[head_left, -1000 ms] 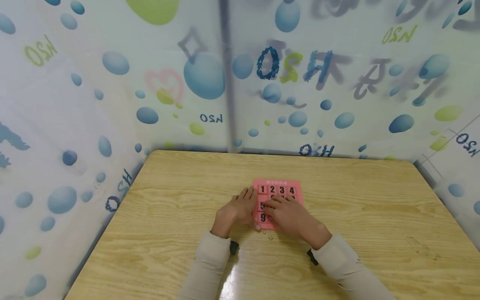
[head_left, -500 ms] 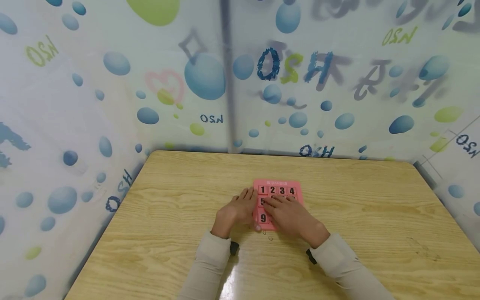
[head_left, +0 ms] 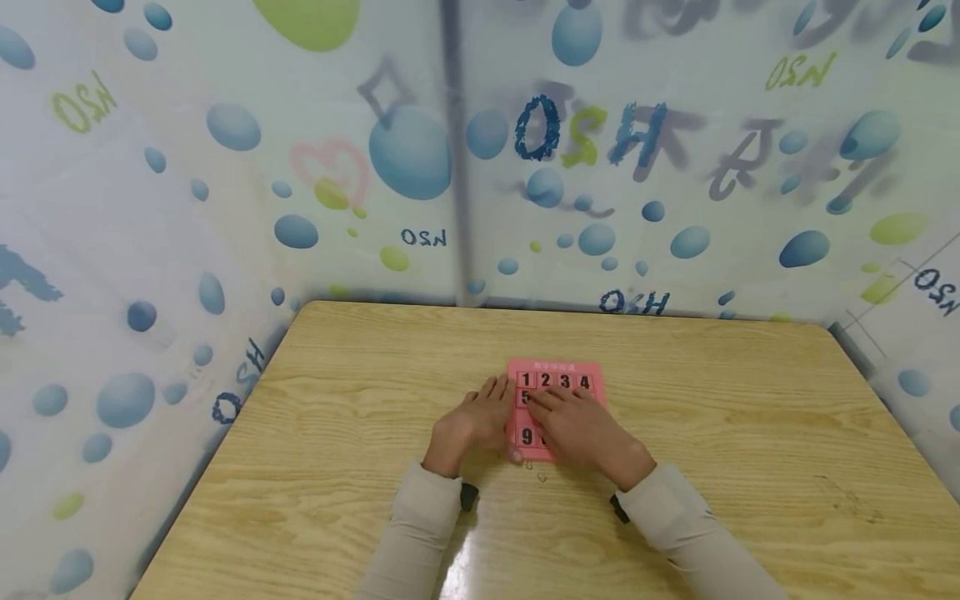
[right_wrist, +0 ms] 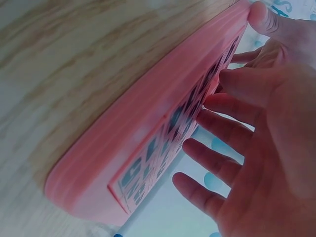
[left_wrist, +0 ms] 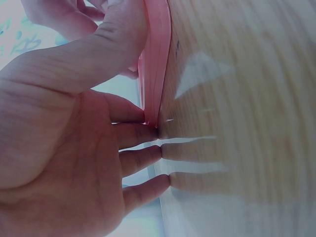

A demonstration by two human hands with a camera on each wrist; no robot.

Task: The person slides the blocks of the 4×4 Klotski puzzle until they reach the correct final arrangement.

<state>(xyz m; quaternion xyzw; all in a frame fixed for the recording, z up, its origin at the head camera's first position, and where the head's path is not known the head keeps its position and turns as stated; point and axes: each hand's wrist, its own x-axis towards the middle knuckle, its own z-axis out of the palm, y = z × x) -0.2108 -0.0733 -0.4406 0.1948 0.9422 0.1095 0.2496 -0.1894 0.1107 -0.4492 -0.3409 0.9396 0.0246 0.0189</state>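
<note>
A pink sliding number puzzle (head_left: 555, 367) lies flat on the table, with 1, 2, 3 and 4 across its far row. My left hand (head_left: 480, 421) rests against its left side, fingers fairly straight. The left thumb touches the near left corner. Over the tiles lies my right hand (head_left: 581, 429), fingers extended and hiding much of the middle and right. Its fingertips touch around the 5 tile (head_left: 524, 397). A pink gap separates that tile from the 9 tile (head_left: 527, 436). In the right wrist view the puzzle's thick side (right_wrist: 133, 123) faces the camera, with the fingertips close to the tiles.
The wood-grain table (head_left: 360, 375) extends on both sides of the puzzle. Behind it stands a wall covering (head_left: 337, 267) printed with blue and green drops and lettering. Light reflects off the tabletop near the left forearm.
The 5 tile has slid away from me toward the 1 tile, widening the gap above the 9. My right hand has shifted slightly forward with it. The left hand stays still.
</note>
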